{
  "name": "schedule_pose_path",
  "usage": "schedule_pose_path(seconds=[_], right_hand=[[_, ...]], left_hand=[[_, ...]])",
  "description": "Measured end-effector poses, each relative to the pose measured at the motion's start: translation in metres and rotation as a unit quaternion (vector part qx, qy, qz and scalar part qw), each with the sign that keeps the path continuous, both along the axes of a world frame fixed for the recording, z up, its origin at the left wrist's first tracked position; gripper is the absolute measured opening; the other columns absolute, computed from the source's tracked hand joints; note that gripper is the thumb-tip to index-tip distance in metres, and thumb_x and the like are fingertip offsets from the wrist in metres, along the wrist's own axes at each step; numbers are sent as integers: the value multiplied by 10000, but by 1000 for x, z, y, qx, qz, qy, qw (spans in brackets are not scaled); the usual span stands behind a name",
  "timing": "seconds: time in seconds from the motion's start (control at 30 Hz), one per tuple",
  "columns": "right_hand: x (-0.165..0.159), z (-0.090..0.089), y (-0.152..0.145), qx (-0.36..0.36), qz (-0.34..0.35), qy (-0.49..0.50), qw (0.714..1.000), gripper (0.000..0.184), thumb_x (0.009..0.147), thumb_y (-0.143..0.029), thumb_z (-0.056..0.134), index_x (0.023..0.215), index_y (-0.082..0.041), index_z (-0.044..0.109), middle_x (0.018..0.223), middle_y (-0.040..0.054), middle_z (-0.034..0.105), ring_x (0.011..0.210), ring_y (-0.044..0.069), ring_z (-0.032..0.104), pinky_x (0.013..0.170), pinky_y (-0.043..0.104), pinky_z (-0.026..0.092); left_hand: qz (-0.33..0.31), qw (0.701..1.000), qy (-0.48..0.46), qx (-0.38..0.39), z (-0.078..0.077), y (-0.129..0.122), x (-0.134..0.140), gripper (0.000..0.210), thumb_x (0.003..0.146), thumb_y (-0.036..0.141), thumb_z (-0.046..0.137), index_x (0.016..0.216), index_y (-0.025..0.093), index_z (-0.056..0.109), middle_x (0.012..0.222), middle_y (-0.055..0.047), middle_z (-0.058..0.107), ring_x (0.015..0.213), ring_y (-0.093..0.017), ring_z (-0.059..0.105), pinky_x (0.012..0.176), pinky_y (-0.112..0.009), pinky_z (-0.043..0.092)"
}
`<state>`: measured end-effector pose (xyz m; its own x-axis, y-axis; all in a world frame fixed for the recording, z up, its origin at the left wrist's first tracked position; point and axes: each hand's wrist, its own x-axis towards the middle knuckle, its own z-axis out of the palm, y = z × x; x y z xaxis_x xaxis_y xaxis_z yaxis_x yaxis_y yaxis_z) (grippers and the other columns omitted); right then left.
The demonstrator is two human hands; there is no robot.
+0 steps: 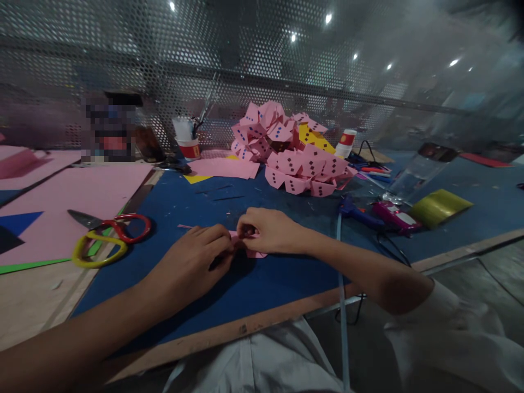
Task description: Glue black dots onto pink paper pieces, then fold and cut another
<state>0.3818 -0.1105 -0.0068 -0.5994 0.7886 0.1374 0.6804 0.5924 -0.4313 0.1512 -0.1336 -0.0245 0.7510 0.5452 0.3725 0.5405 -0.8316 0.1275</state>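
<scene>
Both hands meet over a small piece of pink paper (257, 254) just above the blue tabletop. My left hand (198, 259) is closed, its fingertips pressed on the paper's left side. With bent fingers, my right hand (268, 232) pinches the same paper from the right. Much of the piece is hidden under the fingers, so its exact shape cannot be made out. A thin pink strip (185, 226) lies just beyond my left hand. Scissors (112, 234) with one red and one yellow handle rest to the left, blades partly spread.
Folded pink paper shapes with dark marks (307, 169) are heaped at the back. Pink sheets (102, 191) cover the left. On the right are a blue glue gun (360, 213), a magenta device (395, 217), a yellow roll (442, 208) and a clear bottle (421, 172). Behind stands perforated metal mesh (184, 60).
</scene>
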Motion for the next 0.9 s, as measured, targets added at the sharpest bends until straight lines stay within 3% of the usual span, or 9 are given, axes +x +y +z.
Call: schedule_pose_path(seconds=[0.6, 0.9], right_hand=[[-1, -1, 2, -8, -14, 15, 1000, 163, 926, -235, 599, 976, -195, 749, 955, 21, 686, 854, 156, 613, 729, 255, 393], [0, 0, 1, -29, -9, 17, 999, 118, 878, -256, 680, 958, -192, 739, 959, 20, 698, 830, 149, 615, 682, 240, 386]], left_hand=[[-4, 1000, -3, -2, -2, 0, -1, 180, 1008, 188, 521, 884, 189, 652, 994, -46, 686, 841, -213, 640, 764, -372, 425], [-2, 1000, -4, 4, -2, 0, 0, 157, 993, 180, 543, 898, 186, 668, 1011, -49, 702, 854, -217, 653, 773, -364, 425]])
